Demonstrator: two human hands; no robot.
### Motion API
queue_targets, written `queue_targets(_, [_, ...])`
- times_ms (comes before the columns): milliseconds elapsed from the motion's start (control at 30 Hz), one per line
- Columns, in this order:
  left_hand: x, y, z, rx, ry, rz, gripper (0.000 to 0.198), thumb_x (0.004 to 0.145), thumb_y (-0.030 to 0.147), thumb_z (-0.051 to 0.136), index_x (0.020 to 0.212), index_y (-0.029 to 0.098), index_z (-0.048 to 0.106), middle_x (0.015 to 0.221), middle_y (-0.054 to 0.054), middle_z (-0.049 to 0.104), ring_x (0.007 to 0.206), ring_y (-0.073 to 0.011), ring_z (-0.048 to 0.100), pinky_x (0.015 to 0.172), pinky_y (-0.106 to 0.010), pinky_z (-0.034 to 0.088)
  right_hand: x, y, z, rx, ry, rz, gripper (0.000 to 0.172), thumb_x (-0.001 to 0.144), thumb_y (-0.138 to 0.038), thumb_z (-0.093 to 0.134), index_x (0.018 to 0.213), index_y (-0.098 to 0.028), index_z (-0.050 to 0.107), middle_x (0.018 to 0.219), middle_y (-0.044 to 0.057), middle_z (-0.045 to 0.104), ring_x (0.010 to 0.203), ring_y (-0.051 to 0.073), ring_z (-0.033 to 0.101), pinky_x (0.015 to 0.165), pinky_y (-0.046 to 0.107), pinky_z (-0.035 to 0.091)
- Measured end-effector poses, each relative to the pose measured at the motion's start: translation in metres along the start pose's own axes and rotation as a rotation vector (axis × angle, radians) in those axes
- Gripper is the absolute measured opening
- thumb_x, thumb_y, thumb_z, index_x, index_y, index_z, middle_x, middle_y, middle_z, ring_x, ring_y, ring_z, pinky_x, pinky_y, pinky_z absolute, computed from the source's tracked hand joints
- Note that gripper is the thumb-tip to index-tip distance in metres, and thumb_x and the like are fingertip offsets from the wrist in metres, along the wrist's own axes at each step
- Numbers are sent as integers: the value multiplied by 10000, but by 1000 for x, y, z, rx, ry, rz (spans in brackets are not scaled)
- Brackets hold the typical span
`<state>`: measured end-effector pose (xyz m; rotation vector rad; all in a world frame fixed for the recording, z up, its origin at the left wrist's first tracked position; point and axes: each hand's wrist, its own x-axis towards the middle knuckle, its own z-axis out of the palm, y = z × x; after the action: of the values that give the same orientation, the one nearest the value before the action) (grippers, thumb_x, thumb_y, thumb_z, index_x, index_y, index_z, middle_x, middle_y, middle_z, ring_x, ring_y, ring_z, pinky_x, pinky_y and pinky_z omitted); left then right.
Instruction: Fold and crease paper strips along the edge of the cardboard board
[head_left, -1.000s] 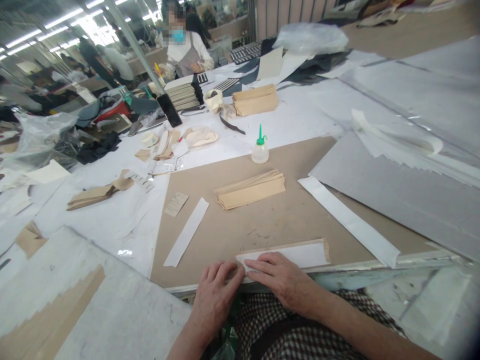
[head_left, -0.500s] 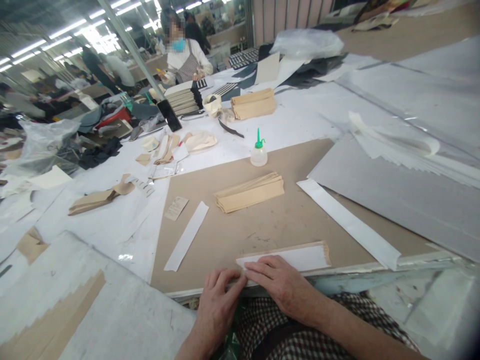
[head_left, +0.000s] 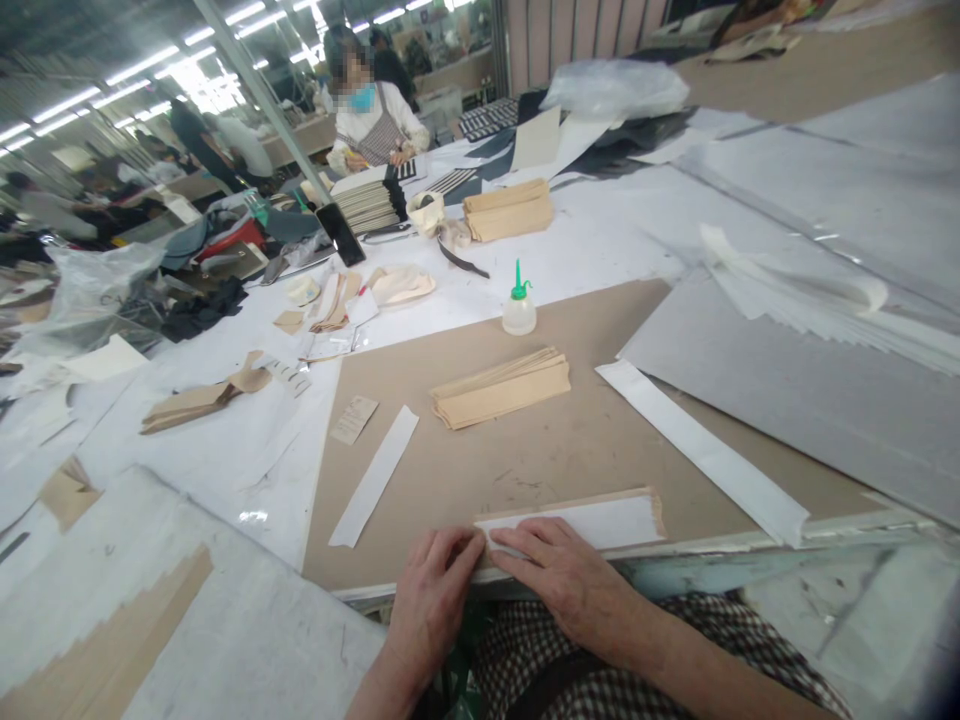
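Observation:
A white strip (head_left: 611,520) lies on a slightly larger tan strip (head_left: 657,500) along the near edge of the brown board. My right hand (head_left: 566,575) rests on the left part of the white strip, fingers stretched out and lying flat. Beside it, my left hand (head_left: 433,585) has thumb and forefinger pinched together at the left end of the tan strip. The bit between those fingertips is mostly hidden. Farther up the board is a stack of tan strips (head_left: 502,390).
The brown board (head_left: 480,470) also carries a small paper label (head_left: 354,420), a narrow white strip (head_left: 375,475), a long white strip (head_left: 697,450) and a green-tipped bottle (head_left: 519,310). Grey sheets (head_left: 787,380) overlap its right side. Across the table, a masked person (head_left: 375,115) works.
My left thumb and forefinger have shifted slightly up and are closer together at the strip's left end. My right hand stays on the white strip, a little lower.

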<state>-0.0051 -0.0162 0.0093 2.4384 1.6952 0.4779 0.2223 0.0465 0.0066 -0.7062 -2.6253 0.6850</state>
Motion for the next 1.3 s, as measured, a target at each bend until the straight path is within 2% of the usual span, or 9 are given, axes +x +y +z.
queue_targets(133, [-1, 0, -2, 84, -42, 66, 421, 925, 97, 483, 1328, 189, 562, 1195, -129, 627, 1005, -262, 575, 838, -420, 551, 1, 0, 3, -8, 23, -4, 488, 902, -43, 523, 1367, -187, 552, 1360, 81, 591, 1180, 229, 483, 1059, 405, 401])
queue_targets(200, [0, 0, -2, 64, -54, 54, 424, 925, 103, 492, 1329, 207, 570, 1202, -124, 627, 1017, -260, 577, 848, -422, 549, 4, -1, 5, -41, 42, 12, 472, 904, -65, 542, 1365, -168, 551, 1337, 102, 598, 1163, 241, 497, 1038, 416, 414])
queue_targets(300, [2, 0, -2, -112, -14, -55, 352, 953, 115, 471, 1248, 233, 624, 1142, -102, 623, 999, -218, 592, 847, -367, 553, 9, -4, 9, -115, 69, 35, 456, 892, -83, 577, 1343, -143, 557, 1288, 122, 612, 1121, 265, 519, 982, 432, 438])
queue_targets(433, [11, 2, -1, -391, 134, -275, 195, 967, 175, 507, 1052, 215, 678, 1070, -80, 619, 1006, -180, 620, 872, -307, 548, 13, -7, 11, -170, 54, 49, 465, 868, -86, 614, 1327, -127, 555, 1252, 114, 618, 1068, 273, 534, 933, 434, 448])
queue_targets(533, [18, 4, 1, -434, 237, -379, 122, 940, 221, 569, 958, 204, 688, 1028, -66, 631, 967, -181, 642, 846, -300, 551, 12, -7, 11, -173, 41, 58, 486, 861, -93, 627, 1339, -124, 543, 1274, 116, 603, 1092, 274, 525, 954, 433, 436])
queue_targets(600, [21, 5, 4, -424, 254, -405, 113, 930, 241, 590, 934, 205, 697, 1024, -62, 637, 958, -185, 647, 846, -309, 551, 11, -7, 11, -165, 42, 61, 495, 865, -99, 625, 1350, -132, 534, 1283, 117, 598, 1101, 271, 521, 965, 430, 428])
queue_targets(833, [22, 4, 13, -351, 235, -353, 120, 937, 217, 582, 966, 210, 698, 1037, -67, 637, 983, -198, 637, 868, -343, 551, 10, -5, 15, -136, 46, 67, 484, 895, -116, 612, 1369, -137, 515, 1301, 107, 588, 1113, 273, 509, 981, 441, 414])
queue_targets(1100, [22, 2, 13, -232, 209, -253, 131, 956, 189, 559, 1021, 207, 672, 1053, -66, 622, 989, -191, 622, 862, -328, 550, 9, -5, 15, -135, 70, 60, 473, 905, -107, 591, 1371, -133, 512, 1302, 117, 587, 1119, 269, 509, 985, 444, 414])
queue_targets(1300, [23, 3, 7, -1, 64, -138, 165, 973, 168, 507, 1054, 217, 641, 1063, -66, 649, 933, -208, 598, 825, -361, 547, 10, -6, 12, -136, 64, 56, 474, 894, -91, 585, 1361, -129, 516, 1278, 108, 599, 1101, 265, 516, 969, 433, 422])
